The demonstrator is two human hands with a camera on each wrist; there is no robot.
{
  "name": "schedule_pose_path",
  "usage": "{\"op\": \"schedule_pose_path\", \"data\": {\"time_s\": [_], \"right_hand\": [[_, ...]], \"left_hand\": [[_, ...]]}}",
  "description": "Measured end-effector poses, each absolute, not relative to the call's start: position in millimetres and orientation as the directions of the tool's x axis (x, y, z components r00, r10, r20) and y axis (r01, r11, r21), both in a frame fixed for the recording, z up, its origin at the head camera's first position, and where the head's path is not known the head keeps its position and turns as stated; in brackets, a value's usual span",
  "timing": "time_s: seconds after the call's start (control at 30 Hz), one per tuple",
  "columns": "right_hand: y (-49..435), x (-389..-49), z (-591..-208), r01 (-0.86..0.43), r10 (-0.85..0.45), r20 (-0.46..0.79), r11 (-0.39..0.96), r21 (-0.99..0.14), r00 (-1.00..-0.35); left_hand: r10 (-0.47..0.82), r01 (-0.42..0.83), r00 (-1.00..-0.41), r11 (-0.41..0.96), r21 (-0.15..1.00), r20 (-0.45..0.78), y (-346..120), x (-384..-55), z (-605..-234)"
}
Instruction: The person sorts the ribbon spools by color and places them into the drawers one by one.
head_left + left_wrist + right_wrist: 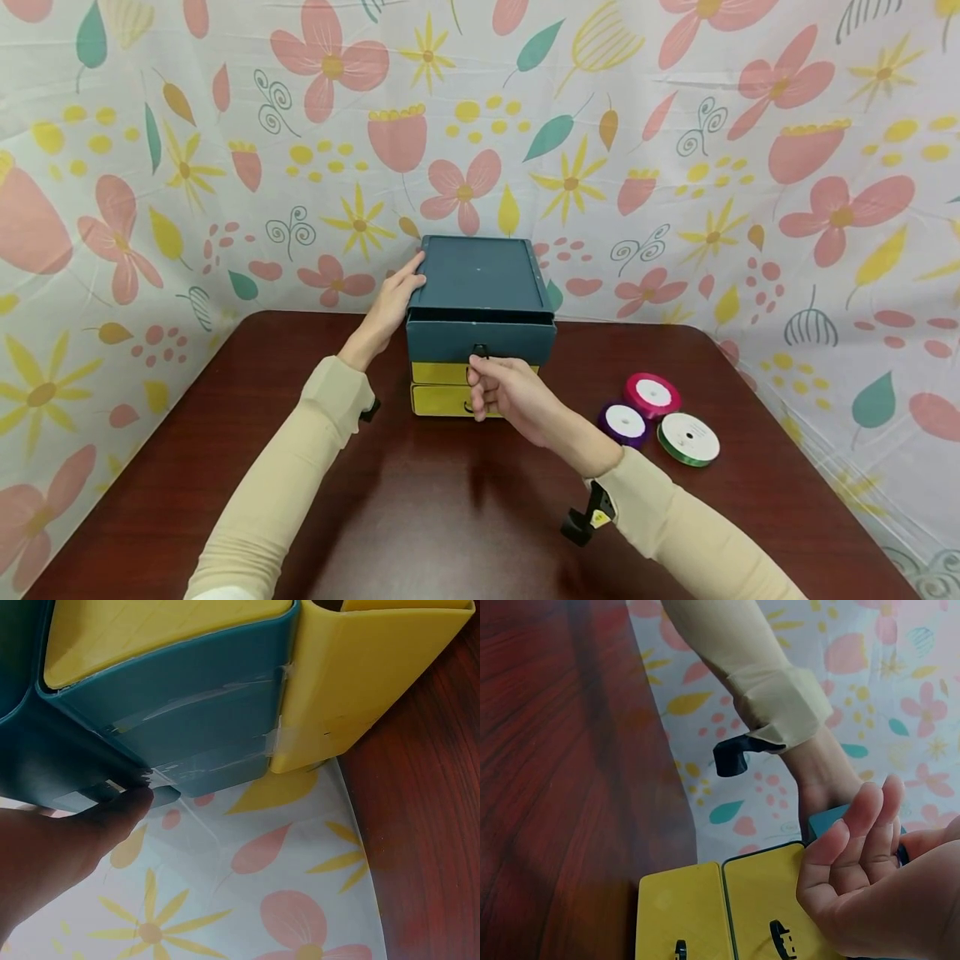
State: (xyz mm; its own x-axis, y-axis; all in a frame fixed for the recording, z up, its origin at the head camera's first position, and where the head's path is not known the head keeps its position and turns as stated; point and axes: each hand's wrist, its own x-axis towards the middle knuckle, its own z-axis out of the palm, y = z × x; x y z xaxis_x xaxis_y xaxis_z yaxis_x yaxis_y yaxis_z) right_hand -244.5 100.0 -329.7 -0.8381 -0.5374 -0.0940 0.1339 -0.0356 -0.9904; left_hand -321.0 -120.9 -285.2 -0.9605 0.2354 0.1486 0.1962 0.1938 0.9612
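A small drawer unit (480, 271) with a teal top tier and two yellow drawers below stands at the back of the table. Its teal top drawer (442, 340) is pulled partly out, leaving a dark gap under the lid. My right hand (517, 396) pinches the black handle (480, 350) of that drawer between thumb and index finger, its other fingers loosely bent. Against the unit's left side rests my left hand (392, 304), fingers extended along the upper edge. In the left wrist view, the thumb (124, 814) presses near clear tape on the teal side wall.
Three ribbon spools lie to the right of the unit: a red one (652, 395), a purple one (624, 423) and a green one (688, 439). Behind the dark wooden table (420, 517) hangs a flowered cloth (465, 108).
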Motion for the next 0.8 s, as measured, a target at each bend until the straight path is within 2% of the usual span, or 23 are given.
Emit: {"op": "schedule_pose_path", "data": {"time_s": [0.3,0.63,0.8], "right_hand": [[99.9,-239.9,-329.0,0.124,-0.544,-0.090,-0.026,-0.992,-0.834],[101.2,-234.0,-327.5,0.112,-0.549,-0.081,-0.022,-0.993,-0.832],[102.1,-230.3,-327.9,0.125,-0.559,-0.092,-0.020,-0.992,-0.824]], "left_hand": [[0.206,0.202,-0.965,0.187,0.961,0.162,-123.9,-344.5,-305.6],[0.204,0.237,-0.960,0.230,0.944,0.191,-124.5,-346.9,-307.7],[0.223,0.223,-0.959,0.206,0.953,0.177,-124.1,-340.9,-302.2]]}}
